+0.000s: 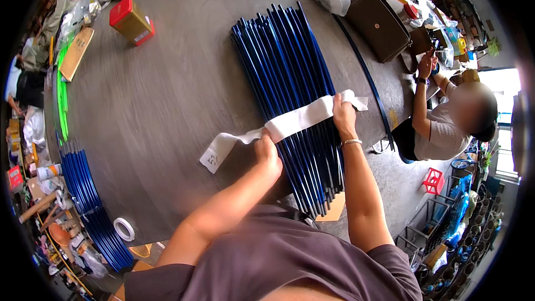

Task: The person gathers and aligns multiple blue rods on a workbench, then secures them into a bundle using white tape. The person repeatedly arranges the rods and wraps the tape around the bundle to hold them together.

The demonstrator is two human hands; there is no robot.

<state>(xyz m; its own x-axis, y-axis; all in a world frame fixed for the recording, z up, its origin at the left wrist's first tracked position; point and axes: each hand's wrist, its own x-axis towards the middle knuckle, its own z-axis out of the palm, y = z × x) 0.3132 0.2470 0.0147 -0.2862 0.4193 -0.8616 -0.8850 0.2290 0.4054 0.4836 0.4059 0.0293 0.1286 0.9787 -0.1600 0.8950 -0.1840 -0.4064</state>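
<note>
A broad row of dark blue rods (287, 58) lies side by side on the grey table, their near ends reaching past the table's front edge. Across the rods runs a white cloth-like strip (301, 120), with both ends loose beyond the row. My left hand (268, 153) pinches the strip at the row's left side; its free end there trails onto the table and bears a handwritten mark. At the right side, my right hand (344, 116), with a bracelet on the wrist, has its fingers closed on the strip by the rods' edge.
On the table stand a gold tin with red ends (132, 21), a brown bag (379, 24) and a roll of white tape (123, 229). A long dark strip (365, 72) lies right of the rods. More blue rods (92, 200) lie left. A seated person (446, 117) is at the right.
</note>
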